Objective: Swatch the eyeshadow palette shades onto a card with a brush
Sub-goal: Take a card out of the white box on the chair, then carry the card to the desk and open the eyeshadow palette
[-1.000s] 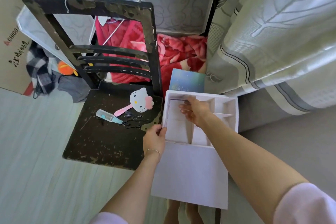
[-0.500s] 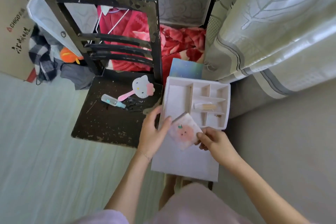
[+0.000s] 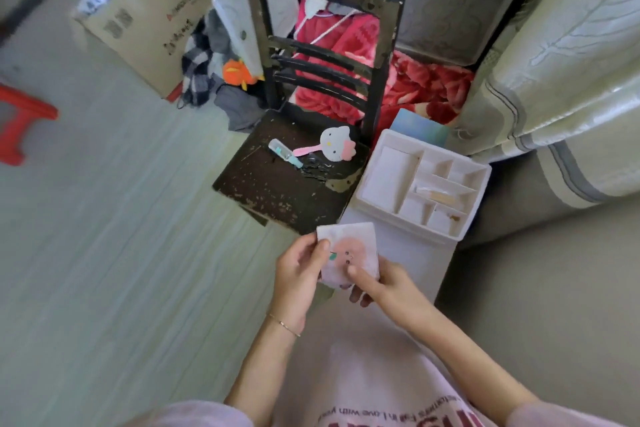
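I hold a small square white eyeshadow palette with a pink peach face on its lid, closed, above my lap. My left hand grips its left edge with the thumb on the lid. My right hand holds the lower right corner, thumb on top. Beyond it stands a white compartmented organizer box on a white surface; a thin brush-like item lies in one middle compartment. A bluish card leans behind the box.
A worn black chair at centre carries a cat-face hand mirror, a small clear tube and dark hair clips. A red stool is far left, a cardboard box and clothes behind, a mattress to the right.
My right hand left the organizer box with the palette, and both hands now hold it nearer my body. The camera view swung left and back.
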`<move>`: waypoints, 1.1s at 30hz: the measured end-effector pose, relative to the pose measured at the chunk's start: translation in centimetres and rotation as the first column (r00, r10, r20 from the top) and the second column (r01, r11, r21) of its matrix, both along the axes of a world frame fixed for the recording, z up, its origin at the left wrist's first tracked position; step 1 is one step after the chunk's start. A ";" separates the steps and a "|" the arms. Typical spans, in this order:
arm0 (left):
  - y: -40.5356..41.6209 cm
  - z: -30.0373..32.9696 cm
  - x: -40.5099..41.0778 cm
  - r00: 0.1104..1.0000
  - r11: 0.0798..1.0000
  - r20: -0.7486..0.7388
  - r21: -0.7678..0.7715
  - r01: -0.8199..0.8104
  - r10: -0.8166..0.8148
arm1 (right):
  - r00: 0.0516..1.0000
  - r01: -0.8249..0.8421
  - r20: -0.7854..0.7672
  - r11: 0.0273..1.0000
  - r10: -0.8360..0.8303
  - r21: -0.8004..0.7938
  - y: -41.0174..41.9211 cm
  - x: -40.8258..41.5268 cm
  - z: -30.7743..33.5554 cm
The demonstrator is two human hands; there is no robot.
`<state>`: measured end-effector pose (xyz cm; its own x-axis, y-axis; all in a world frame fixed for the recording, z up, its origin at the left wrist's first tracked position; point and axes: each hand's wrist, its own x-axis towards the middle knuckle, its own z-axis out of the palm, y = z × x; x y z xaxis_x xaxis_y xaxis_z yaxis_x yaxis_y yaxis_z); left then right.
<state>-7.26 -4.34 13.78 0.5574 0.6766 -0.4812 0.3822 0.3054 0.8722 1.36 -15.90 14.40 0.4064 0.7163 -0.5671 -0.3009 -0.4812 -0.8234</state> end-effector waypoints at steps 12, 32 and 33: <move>-0.4 -0.6 -17.5 0.893 0.977 -0.411 0.174 -0.121 0.184 | 0.830 -0.285 0.378 0.894 0.411 -0.346 -3.3 -0.2 -2.6; 10.2 -1.9 -40.2 0.655 0.748 -0.393 0.151 -0.646 0.645 | 0.545 -0.543 0.442 0.702 0.713 -0.462 20.8 -16.6 -2.8; 10.8 -2.0 -41.1 0.644 0.737 -0.393 0.153 -0.658 0.656 | 0.536 -0.553 0.435 0.690 0.724 -0.467 21.8 -17.2 -2.8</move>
<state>-48.36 6.48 11.77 -0.2739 0.7875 -0.5521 0.3856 0.6158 0.6871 -15.86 5.92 11.63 0.1838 0.7830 -0.5942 0.6306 -0.5577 -0.5398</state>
